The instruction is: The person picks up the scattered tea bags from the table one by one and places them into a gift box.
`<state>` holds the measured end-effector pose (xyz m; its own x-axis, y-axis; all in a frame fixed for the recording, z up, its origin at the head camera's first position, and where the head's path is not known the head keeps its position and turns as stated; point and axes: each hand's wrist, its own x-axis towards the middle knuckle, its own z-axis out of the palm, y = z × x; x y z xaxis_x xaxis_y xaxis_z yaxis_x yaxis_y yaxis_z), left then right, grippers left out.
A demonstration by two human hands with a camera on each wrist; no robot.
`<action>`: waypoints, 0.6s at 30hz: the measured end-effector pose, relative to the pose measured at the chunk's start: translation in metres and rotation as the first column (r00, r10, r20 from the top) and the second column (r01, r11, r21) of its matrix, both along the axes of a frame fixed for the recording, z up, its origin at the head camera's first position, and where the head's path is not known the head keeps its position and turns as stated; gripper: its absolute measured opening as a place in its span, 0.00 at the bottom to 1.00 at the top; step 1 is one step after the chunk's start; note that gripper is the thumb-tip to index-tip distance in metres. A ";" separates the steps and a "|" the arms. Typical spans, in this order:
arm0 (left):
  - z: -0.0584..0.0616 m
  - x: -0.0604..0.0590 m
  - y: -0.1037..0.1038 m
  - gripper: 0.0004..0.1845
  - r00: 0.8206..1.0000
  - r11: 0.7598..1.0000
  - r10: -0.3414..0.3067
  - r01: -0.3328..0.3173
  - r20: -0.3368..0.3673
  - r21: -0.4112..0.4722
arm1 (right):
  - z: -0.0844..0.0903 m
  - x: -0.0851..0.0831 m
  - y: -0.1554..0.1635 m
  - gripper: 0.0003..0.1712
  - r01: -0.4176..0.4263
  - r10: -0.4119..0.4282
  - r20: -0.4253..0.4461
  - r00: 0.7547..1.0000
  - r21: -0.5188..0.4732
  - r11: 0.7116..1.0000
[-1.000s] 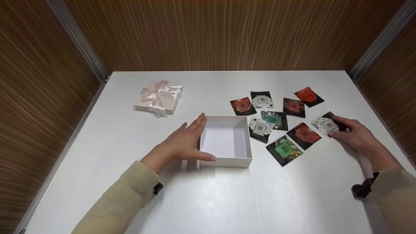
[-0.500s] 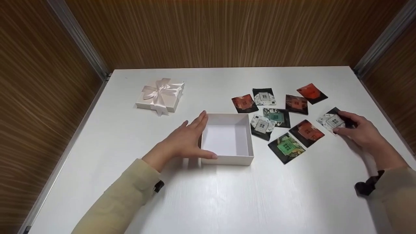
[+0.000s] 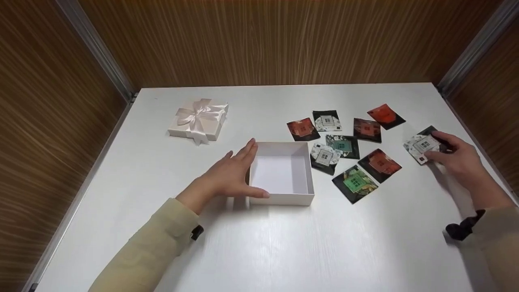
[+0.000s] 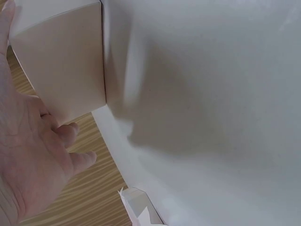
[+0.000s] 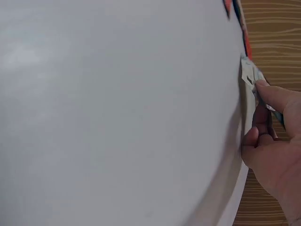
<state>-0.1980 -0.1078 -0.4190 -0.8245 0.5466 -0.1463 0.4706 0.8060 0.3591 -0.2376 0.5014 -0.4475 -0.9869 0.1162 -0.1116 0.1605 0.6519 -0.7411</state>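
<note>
The square white-patterned packet (image 3: 423, 144), glossy and flat, sits at the table's (image 3: 259, 243) right edge, pinched between thumb and fingers of the right hand (image 3: 456, 158). Eight more glossy packets (image 3: 354, 182) lie scattered just leftward. The left hand (image 3: 227, 178), fingers straight, presses the open white cardboard box's (image 3: 282, 198) left wall.

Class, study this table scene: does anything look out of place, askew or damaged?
Nothing looks damaged or spilled. The small square foil packets lie scattered at mixed angles beside the open white cardboard box, one pinched by the right hand. The ribboned lid sits apart.
</note>
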 end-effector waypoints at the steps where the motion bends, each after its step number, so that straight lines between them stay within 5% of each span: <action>1: 0.000 0.000 0.000 0.79 1.000 1.000 0.001 -0.001 0.002 -0.002 | 0.003 0.000 0.000 0.45 0.013 -0.013 -0.012 1.000 -0.015 1.000; 9: -0.002 0.001 -0.001 0.78 1.000 1.000 -0.005 0.005 -0.002 -0.002 | 0.033 -0.004 -0.028 0.34 0.002 -0.031 -0.207 0.978 -0.140 0.990; 18: -0.004 0.000 -0.001 0.79 1.000 1.000 -0.003 0.003 -0.013 -0.008 | 0.072 0.003 -0.114 0.29 -0.179 0.145 -0.266 0.953 -0.108 0.978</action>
